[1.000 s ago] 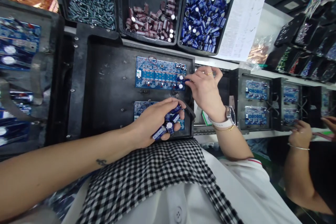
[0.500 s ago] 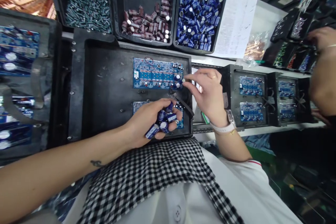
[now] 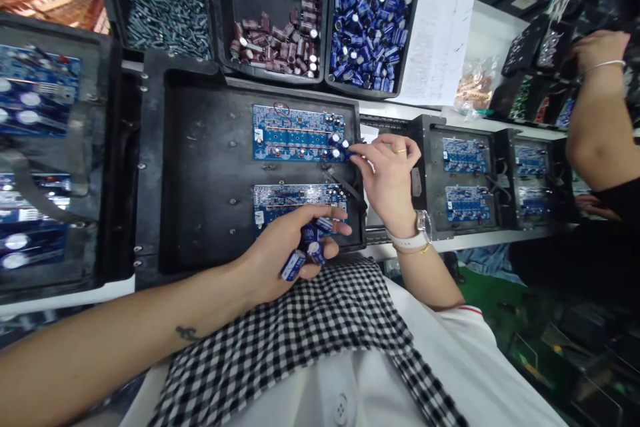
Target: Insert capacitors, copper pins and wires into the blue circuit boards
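Observation:
A blue circuit board lies in the black tray, with a few blue cylindrical capacitors standing at its right end. At that end, my right hand pinches a blue capacitor between thumb and fingertips, beside the standing ones. My left hand is palm up and curled around several loose blue capacitors. It hovers over the front of the tray, partly covering a second circuit board.
Behind the tray stand bins of blue capacitors, brown capacitors and small dark green parts. A printed sheet lies beside them. More trayed boards sit left and right. A co-worker's arm reaches among small bins at right.
The right hand's capacitor now sits closer against the standing ones on the upper board. My left hand has dropped slightly toward me, uncovering more of the lower board. The whole view has shifted a little.

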A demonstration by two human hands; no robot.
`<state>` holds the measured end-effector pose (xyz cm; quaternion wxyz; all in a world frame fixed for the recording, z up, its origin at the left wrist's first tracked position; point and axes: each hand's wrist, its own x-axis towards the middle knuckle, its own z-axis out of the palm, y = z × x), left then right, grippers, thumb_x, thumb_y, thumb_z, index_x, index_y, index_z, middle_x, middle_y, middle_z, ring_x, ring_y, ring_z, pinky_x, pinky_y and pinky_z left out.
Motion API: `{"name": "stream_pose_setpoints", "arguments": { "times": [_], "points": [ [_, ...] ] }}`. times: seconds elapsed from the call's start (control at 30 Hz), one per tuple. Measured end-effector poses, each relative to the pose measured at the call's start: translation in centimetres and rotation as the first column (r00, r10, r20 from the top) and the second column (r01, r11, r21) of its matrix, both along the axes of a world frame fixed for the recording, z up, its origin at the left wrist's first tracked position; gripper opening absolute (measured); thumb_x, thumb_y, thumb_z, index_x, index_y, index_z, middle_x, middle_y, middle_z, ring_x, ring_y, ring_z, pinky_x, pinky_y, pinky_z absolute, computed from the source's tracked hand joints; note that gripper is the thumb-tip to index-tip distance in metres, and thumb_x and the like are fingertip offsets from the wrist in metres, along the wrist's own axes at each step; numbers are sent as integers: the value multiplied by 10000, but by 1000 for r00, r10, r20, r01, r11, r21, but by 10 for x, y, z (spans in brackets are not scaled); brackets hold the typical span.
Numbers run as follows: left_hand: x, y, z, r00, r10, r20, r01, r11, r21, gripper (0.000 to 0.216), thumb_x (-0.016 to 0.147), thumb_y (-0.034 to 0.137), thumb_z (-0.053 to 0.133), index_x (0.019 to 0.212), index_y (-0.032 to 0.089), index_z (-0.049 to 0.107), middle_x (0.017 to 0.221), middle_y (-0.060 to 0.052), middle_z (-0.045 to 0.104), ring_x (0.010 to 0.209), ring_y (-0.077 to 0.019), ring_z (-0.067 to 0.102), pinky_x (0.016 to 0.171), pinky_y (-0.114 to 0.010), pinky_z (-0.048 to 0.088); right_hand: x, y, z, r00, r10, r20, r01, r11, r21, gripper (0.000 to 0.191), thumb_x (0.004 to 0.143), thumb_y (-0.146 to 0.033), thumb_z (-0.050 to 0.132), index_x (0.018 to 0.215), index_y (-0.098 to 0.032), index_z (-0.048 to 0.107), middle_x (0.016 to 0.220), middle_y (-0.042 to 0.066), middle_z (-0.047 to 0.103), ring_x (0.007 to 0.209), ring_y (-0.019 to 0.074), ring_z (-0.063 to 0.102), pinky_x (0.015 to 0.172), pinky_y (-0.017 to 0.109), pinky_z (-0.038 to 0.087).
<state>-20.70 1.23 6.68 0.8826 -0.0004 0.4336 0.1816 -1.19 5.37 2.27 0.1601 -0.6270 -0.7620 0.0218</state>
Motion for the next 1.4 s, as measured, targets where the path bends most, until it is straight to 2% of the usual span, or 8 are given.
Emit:
{"name": "stream_pose_setpoints", "arguments": {
  "times": [0.27, 0.57, 0.8, 0.9, 1.03, 1.17, 1.3, 1.4],
  "points": [
    [-10, -21, -11, 995, -2, 100, -4, 999, 53, 215, 960, 278, 472, 1049, 120, 589, 1025, -197, 708, 439, -65, 492, 278, -95, 252, -4, 7, -18, 999, -16, 46, 13, 999, 49, 98, 967, -289, 539, 993, -251, 625, 1034, 22, 715, 1141, 238, 554, 1080, 482, 259],
    [-14, -20, -16, 988, 17, 154, -33, 994, 103, 286, 1011, 299, 374, 1032, 102, 579, 931, -162, 710, 432, -80, 513, 270, -107, 257, -5, 3, -13, 999, -39, 6, 39, 998, 57, 120, 930, -281, 586, 967, -228, 687, 1020, 49, 692, 1125, 240, 567, 1074, 487, 281],
    [-15, -25, -16, 995, 61, 72, -62, 998, 3, 304, 1025, 384, 377, 898, 140, 506, 815, -146, 693, 440, -88, 511, 281, -102, 271, -14, 5, -22, 993, -81, 82, 69, 988, 141, 126, 919, -295, 585, 852, -219, 660, 957, 53, 692, 1111, 268, 558, 1046, 508, 309],
    [-16, -28, -15, 992, 62, 106, -59, 998, -34, 331, 1025, 401, 376, 845, 152, 498, 788, -106, 665, 449, -79, 509, 286, -93, 270, -15, 3, -14, 995, -12, 100, 1, 994, 109, 126, 931, -263, 571, 870, -225, 674, 960, 47, 712, 1114, 272, 570, 1065, 535, 305],
    [-15, -29, -18, 993, 49, 107, -45, 998, -45, 464, 1005, 457, 424, 656, 150, 408, 739, -75, 610, 460, -59, 498, 286, -83, 255, -19, -25, 27, 987, 151, -59, -153, 988, -35, 204, 969, -283, 535, 1102, -257, 687, 1143, 34, 720, 1150, 248, 593, 1071, 518, 384],
    [-11, -32, -25, 987, -77, 139, 81, 996, -25, 519, 982, 517, 443, 626, 140, 459, 673, -77, 589, 453, -75, 504, 273, -92, 252, -22, -67, 56, 835, 421, -354, -517, 821, -243, 322, 980, -249, 520, 1287, -281, 614, 1288, 41, 654, 1160, 174, 623, 990, 345, 524],
    [-8, -40, -26, 978, -50, 200, 50, 999, 5, 331, 970, 350, 517, 756, 112, 603, 831, -108, 670, 743, -169, 687, 585, -234, 600, -13, -81, 36, 915, 243, -323, -323, 920, -224, 207, 980, -235, 527, 1101, -242, 694, 1050, 44, 723, 976, 166, 689, 890, 314, 562],
    [-7, -46, -24, 972, -98, 214, 95, 995, 23, 209, 937, 166, 515, 857, 66, 680, 950, -157, 705, 945, -220, 708, 907, -357, 591, -5, -78, 11, 957, 196, -213, -241, 947, -213, 178, 976, -242, 542, 1064, -216, 695, 1007, 45, 737, 927, 170, 700, 839, 300, 560]
  ]
}}
